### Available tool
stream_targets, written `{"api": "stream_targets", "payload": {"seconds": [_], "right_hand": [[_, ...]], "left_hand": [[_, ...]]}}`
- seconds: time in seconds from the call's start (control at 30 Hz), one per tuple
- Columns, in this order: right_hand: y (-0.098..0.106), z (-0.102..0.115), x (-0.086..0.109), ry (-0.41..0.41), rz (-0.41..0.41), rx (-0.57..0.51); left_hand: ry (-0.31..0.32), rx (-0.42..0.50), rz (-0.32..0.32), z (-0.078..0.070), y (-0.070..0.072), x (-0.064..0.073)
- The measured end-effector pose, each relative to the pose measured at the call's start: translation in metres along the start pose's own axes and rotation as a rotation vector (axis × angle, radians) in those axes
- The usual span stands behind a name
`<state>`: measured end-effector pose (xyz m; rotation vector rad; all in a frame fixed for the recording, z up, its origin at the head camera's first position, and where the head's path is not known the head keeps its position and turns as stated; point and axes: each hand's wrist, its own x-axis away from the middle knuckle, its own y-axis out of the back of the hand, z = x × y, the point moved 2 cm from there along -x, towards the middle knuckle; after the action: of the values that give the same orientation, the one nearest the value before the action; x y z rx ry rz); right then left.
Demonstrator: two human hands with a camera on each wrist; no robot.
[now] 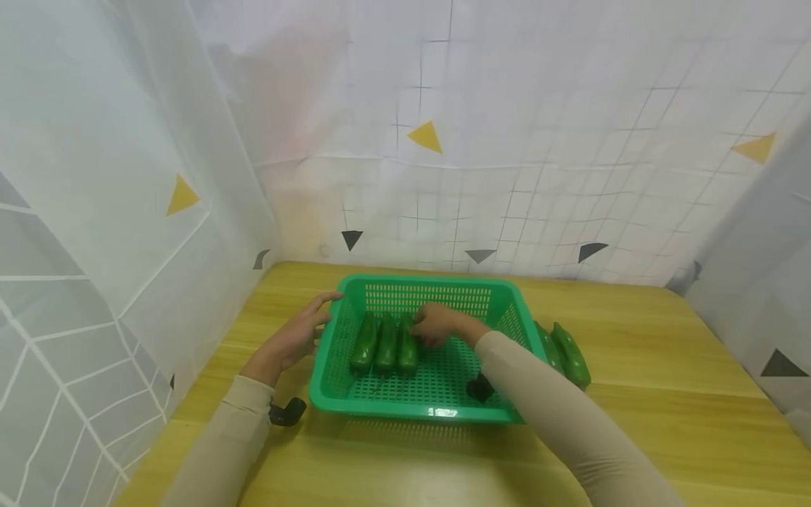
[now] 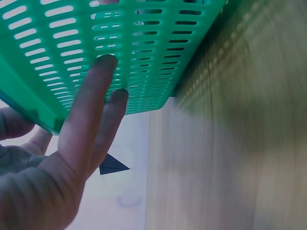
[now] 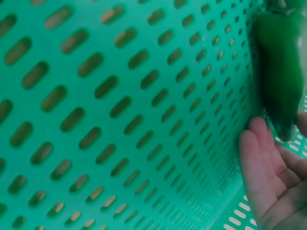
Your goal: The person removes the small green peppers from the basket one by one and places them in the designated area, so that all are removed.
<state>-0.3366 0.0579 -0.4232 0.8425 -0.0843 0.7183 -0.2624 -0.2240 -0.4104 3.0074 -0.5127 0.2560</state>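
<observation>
Three long green peppers lie side by side in a green plastic basket (image 1: 437,414), the left pepper (image 1: 363,346), the middle pepper (image 1: 386,345) and the right pepper (image 1: 408,353). My right hand (image 1: 437,324) reaches into the basket and pinches the far tip of the right pepper, its fingers and thumb on either side of the tip in the right wrist view. At the basket's left side is my left hand (image 1: 294,338). Its fairly straight fingers (image 2: 86,105) touch the slotted outer wall, while others are up by the rim.
Beyond the basket's right side, two more green peppers (image 1: 572,355) lie on the wooden table (image 1: 659,394), one partly hidden by the basket. A white patterned curtain (image 1: 507,105) hangs behind the table and along both sides. Black wrist cameras (image 1: 288,412) sit on the sleeves.
</observation>
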Motion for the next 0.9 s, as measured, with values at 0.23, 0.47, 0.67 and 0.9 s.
{"api": "stream_targets", "payload": {"seconds": [0.23, 0.47, 0.67, 0.9], "right_hand": [[-0.003, 0.001, -0.001, -0.005, -0.004, -0.043], [-0.002, 0.006, 0.001, 0.015, 0.008, -0.031], [0.001, 0.004, 0.002, 0.010, 0.027, -0.044], [0.009, 0.001, 0.004, 0.021, 0.016, -0.060]], "left_hand": [[0.007, 0.001, 0.002, 0.000, -0.001, 0.001], [0.007, 0.004, -0.003, -0.001, 0.000, 0.001], [0.007, 0.003, -0.002, 0.000, 0.000, 0.001], [0.006, 0.002, -0.004, -0.002, -0.001, 0.001]]}}
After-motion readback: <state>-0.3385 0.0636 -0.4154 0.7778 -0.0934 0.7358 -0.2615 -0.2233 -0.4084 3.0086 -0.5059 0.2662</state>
